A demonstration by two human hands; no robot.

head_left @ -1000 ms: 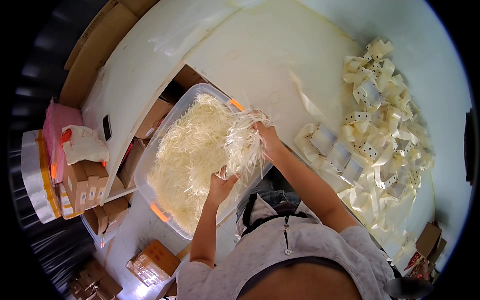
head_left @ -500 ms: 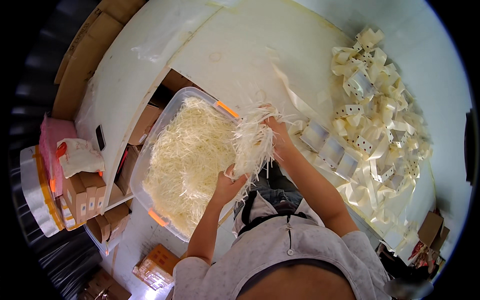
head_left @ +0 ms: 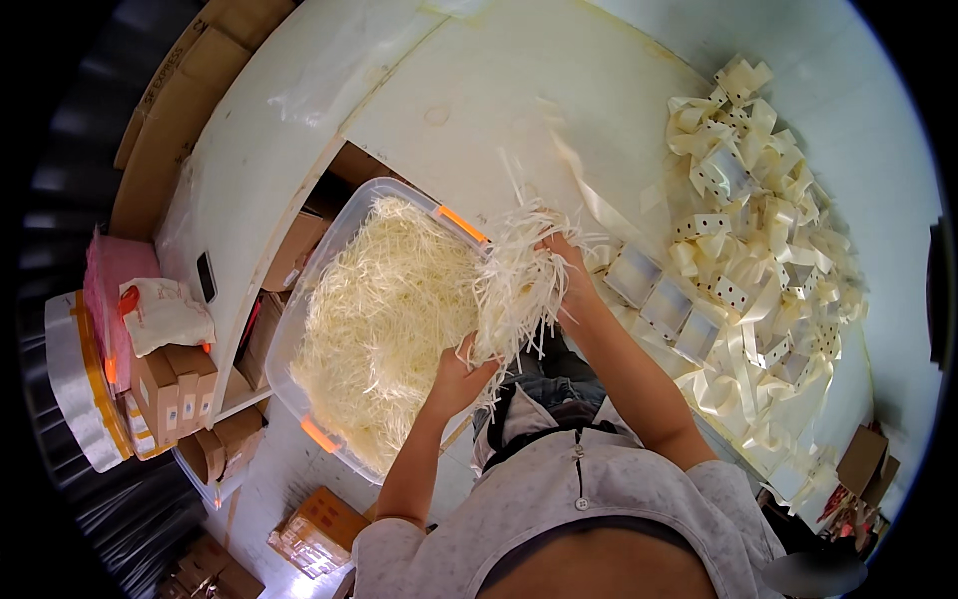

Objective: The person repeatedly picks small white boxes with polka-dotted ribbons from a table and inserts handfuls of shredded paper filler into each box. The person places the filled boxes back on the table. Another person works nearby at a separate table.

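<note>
Between my two hands hangs a loose bundle of cream shredded paper [head_left: 519, 275]. My right hand [head_left: 569, 265] grips its upper right part, fingers partly buried in the strands. Lower down, my left hand [head_left: 464, 377] is closed on the bundle's lower left end. The bundle is over the right rim of a clear plastic bin [head_left: 282, 359] with orange latches. More shredded paper [head_left: 384, 319] fills this bin in a heap, just left of my hands.
White boxes with dark dots and cream ribbons [head_left: 733, 290] pile up on the table's right side. Three open small boxes [head_left: 664, 304] stand in a row beside my right forearm. A phone [head_left: 206, 277], cartons [head_left: 175, 389] and a white pouch [head_left: 168, 314] are at the left.
The strands between my hands have shifted and spread a little, with some sticking up higher. Both hands keep their hold. The whole view has moved slightly.
</note>
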